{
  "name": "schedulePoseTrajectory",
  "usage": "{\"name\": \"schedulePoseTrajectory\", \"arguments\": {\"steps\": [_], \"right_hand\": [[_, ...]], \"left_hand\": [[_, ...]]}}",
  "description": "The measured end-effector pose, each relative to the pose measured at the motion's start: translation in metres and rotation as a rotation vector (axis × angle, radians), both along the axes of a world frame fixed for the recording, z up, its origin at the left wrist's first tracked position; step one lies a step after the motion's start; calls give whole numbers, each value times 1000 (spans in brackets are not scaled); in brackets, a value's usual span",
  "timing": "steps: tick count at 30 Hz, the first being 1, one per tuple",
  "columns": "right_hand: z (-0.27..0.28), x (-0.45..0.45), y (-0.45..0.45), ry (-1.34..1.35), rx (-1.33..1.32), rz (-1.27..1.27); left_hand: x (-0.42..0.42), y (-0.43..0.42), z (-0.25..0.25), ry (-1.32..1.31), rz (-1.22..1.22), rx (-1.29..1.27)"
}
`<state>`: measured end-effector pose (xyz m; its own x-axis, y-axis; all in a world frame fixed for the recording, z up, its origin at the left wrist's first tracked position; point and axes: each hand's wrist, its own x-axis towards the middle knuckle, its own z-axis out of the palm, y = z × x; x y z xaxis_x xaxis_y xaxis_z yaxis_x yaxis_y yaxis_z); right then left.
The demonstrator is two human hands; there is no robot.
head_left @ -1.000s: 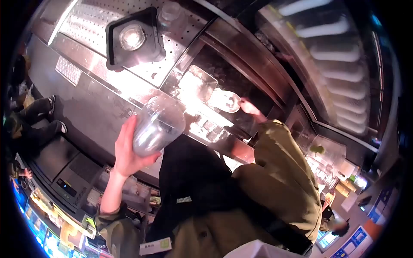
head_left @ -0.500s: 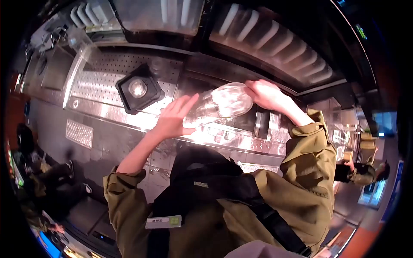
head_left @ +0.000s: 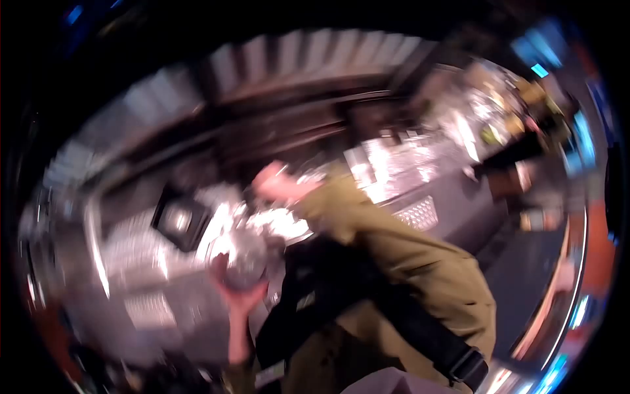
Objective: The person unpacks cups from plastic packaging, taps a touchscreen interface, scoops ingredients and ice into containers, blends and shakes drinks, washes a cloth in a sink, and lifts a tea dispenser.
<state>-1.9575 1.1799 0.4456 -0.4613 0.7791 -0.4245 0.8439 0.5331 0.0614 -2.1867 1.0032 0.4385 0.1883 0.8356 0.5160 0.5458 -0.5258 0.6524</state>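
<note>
Change, head view: the right hand point(head_left: 281, 184), at the jar point(head_left: 245, 256) half a second ago, is now off it.
Left hand point(head_left: 237, 289): wrapped round the jar, by the counter point(head_left: 128, 266).
Right grip: too blurred to tell.
Jar: clear, roundish, as far as the smear shows.
Count: one held jar, one black tray point(head_left: 195, 226).

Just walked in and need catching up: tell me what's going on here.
A person at a metal counter cups a clear container in the left hand by the counter's front edge. The right hand is out over the counter; blur hides whether it holds anything. Left of both hands, a black tray sits on the counter with a pale round thing in it.
</note>
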Motion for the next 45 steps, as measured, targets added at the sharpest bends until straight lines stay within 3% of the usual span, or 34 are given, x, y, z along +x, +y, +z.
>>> {"name": "schedulePoseTrajectory", "arguments": {"steps": [1, 2, 4, 5, 7, 8, 11, 12, 14, 16, 17, 19, 21, 22, 25, 27, 29, 30, 32, 33, 34, 35, 36, 42, 45], "right_hand": [[-26, -13, -2, 115, 4, -48], [-56, -18, 0, 199, 19, -78], [-59, -11, -6, 399, 22, -136], [-46, 4, -16, 545, 5, -189], [-8, 67, -57, 1138, -100, -338], [-15, 102, -71, 1345, -111, -241], [34, 234, -186, 1693, -407, -615], [40, 275, -228, 1786, -544, -705], [47, 328, -317, 1894, -387, -695], [76, 366, -394, 1597, -218, -883], [83, 384, -425, 1207, -106, -1043], [74, 421, -475, 1403, 305, -1173], [85, 462, -513, 1294, 536, -1218], [93, 485, -525, 1253, 582, -1231], [101, 561, -532, 1080, 704, -1195], [102, 612, -519, 1037, 752, -1082], [112, 672, -500, 1056, 774, -902], [120, 711, -488, 1126, 739, -765], [104, 804, -457, 1361, 807, -812], [105, 852, -438, 1287, 873, -968], [89, 908, -411, 1196, 1147, -974], [75, 958, -392, 1106, 1098, -1245], [62, 1004, -376, 859, 1139, -1239], [-17, 1192, -261, 203, 971, -1334], [-54, 1265, -212, 82, 897, -1435]], "left_hand": [[15, 2, 15, -9, -68, -82], [34, -4, 27, -265, -99, -211], [69, -4, 40, -391, -205, -304], [85, -5, 42, -409, -243, -338], [122, 2, 30, -331, -415, -468], [154, 1, 37, -394, -441, -540], [252, -6, 34, -731, -724, -670], [289, -9, 48, -657, -883, -630], [365, -27, 45, -614, -1066, -691], [458, -71, 55, -733, -1245, -835], [501, -93, 54, -732, -1321, -845], [575, -133, 57, -662, -1499, -931], [635, -158, 56, -492, -1552, -860], [665, -163, 64, -491, -1653, -655], [740, -176, 106, -653, -1638, -540], [787, -170, 118, -638, -1546, -450], [835, -146, 126, -823, -1566, -393], [850, -135, 133, -859, -1441, -438], [879, -104, 130, -924, -1255, -491], [893, -83, 128, -985, -1177, -548], [906, -63, 126, -1048, -1097, -602], [922, -61, 139, -1062, -1150, -557], [937, -58, 152, -1076, -1204, -513], [1007, -18, 188, -918, -1052, -462], [1035, -12, 213, -823, -955, -416]]}}
